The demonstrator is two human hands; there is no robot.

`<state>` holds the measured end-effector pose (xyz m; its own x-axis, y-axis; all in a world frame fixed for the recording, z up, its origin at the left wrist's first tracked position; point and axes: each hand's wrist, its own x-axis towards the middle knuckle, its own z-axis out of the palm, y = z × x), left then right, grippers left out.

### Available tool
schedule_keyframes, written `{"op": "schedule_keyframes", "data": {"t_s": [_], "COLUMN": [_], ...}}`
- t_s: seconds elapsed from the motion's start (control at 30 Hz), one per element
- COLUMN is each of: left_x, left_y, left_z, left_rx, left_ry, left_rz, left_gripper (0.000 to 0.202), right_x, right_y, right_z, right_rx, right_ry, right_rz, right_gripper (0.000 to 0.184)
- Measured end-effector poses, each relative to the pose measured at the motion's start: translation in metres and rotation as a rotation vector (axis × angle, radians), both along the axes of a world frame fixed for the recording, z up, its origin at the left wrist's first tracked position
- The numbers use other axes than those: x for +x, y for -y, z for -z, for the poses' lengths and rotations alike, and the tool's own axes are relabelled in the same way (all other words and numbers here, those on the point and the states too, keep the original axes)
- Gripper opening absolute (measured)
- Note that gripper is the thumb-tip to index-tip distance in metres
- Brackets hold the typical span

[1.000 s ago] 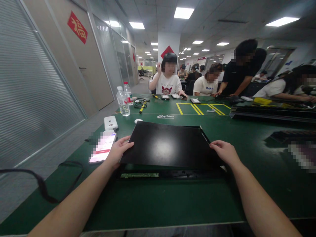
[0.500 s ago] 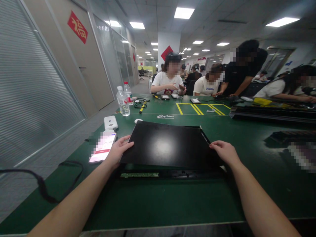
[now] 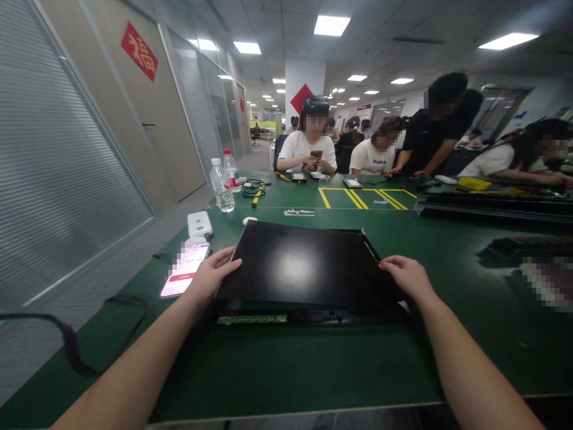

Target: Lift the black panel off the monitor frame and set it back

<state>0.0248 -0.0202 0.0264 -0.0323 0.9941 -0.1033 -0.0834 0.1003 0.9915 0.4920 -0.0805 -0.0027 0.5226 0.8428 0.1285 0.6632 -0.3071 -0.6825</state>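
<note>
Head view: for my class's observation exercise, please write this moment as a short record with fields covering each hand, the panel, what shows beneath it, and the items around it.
Left hand: grips the left edge of the dark panel
Right hand: pinched at the panel's right edge
Panel state: glossy, lying over a dark frame
Showing at near side: green circuit strip
Beside left hand: lit phone
Farther left: two bottles, one red-capped
Surface: green table
</note>
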Motion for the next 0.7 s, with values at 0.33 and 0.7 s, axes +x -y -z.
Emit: {"op": "schedule_keyframes", "data": {"t_s": [0.33, 0.7], "left_x": [-0.008, -0.022], "left_y": [-0.009, -0.024], "left_z": [0.015, 0.037], "left_rx": [0.041, 0.135], "left_ry": [-0.304, -0.62], "left_rz": [-0.035, 0.088], "left_gripper": [0.041, 0.049], "right_x": [0.002, 0.001], "right_y": [-0.001, 0.0], "right_z": [0.003, 0.001], "right_rx": [0.033, 0.042], "right_ry": [-0.028, -0.016], "right_rz": [-0.025, -0.016], "right_gripper": [0.023, 0.022]}}
